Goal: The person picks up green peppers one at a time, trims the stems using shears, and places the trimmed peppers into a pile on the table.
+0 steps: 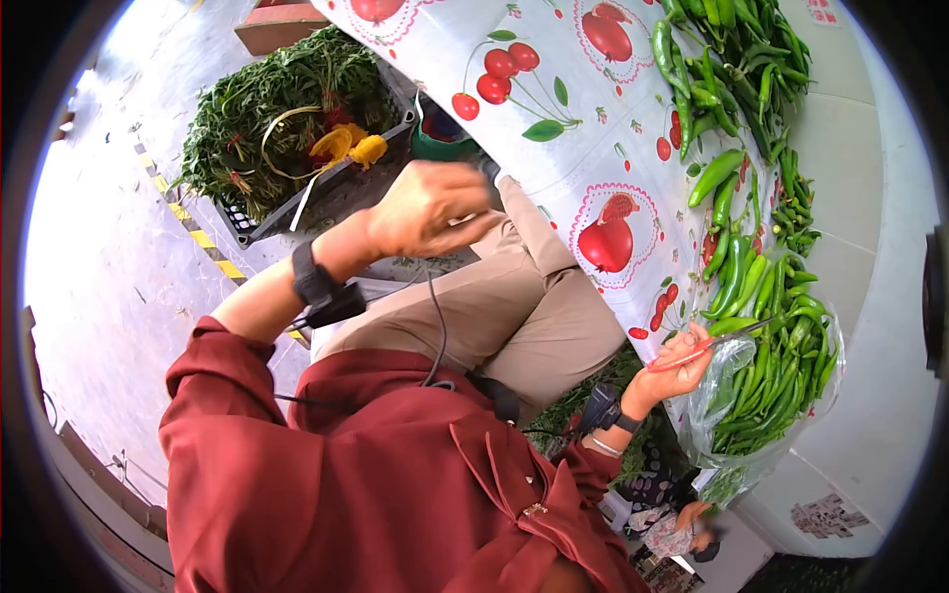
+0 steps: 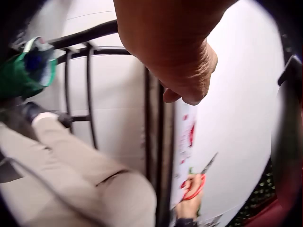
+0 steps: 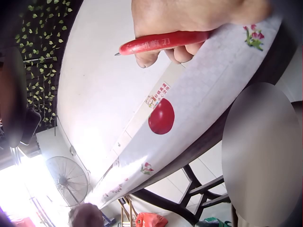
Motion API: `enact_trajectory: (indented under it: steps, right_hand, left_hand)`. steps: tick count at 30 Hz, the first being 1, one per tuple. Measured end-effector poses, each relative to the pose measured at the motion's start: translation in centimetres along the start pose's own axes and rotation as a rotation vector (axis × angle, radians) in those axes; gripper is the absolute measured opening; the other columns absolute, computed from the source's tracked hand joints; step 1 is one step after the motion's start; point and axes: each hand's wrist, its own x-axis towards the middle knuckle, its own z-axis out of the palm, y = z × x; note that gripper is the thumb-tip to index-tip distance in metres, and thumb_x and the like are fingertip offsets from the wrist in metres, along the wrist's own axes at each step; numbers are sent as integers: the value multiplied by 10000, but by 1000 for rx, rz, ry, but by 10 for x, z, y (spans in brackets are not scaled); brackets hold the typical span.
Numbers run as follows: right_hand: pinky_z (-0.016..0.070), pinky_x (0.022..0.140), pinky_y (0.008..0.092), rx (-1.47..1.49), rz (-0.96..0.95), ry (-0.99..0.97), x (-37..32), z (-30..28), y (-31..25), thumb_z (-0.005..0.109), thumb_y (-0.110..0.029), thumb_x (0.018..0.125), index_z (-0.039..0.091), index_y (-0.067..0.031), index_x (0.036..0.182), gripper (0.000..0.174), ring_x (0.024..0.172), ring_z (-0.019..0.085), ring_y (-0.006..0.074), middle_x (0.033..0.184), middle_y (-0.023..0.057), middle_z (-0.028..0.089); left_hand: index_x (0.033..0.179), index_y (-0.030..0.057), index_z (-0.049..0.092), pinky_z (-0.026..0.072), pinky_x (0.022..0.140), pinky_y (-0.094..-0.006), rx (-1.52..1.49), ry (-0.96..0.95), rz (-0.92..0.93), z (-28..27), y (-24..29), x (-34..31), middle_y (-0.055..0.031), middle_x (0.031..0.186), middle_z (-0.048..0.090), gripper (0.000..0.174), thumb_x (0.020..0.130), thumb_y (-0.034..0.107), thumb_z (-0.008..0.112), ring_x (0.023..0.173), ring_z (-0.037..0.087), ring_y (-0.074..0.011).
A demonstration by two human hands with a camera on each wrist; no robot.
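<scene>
My right hand (image 1: 677,366) holds scissors (image 1: 689,358) by their red handles, blades pointing over green chili peppers (image 1: 776,381) in a clear plastic bag (image 1: 714,450). In the right wrist view, the fingers curl beneath the red scissor handle (image 3: 161,42). Blurred, my left hand (image 1: 430,212) is above my lap, beside the table edge. Its fingers look bent in the left wrist view, where the back of the left hand (image 2: 182,71) hides the palm. Loose green peppers (image 1: 727,198) lie on the cherry-print tablecloth (image 1: 554,188) near the bag.
A bigger heap of green peppers (image 1: 741,59) covers the table's far end. On the floor, a black crate (image 1: 242,222) holds bundled leafy greens (image 1: 267,109). A green bucket (image 1: 440,146) stands by the table edge. Behind the table is a tiled wall (image 1: 840,178).
</scene>
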Motion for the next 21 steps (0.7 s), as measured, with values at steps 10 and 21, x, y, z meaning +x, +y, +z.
enact_trajectory:
  steps: [10, 21]
  right_hand:
    - [305, 491, 162, -24, -31, 15, -2, 0, -3, 453, -29, 849, 510, 61, 917, 126, 556, 357, 37, 797, 64, 511]
    - [272, 411, 213, -242, -108, -19, 1, 0, -9, 516, -194, 894, 506, 67, 878, 262, 481, 385, 68, 793, 75, 517]
  left_hand:
    - [1287, 86, 493, 505, 797, -387, -798, -617, -1088, 145, -171, -145, -98, 1201, 550, 452, 849, 192, 530, 1028, 552, -225]
    - [832, 59, 684, 507, 759, -382, 64, -662, -330, 300, -278, -310, -119, 918, 661, 162, 759, 146, 569, 1009, 599, -270]
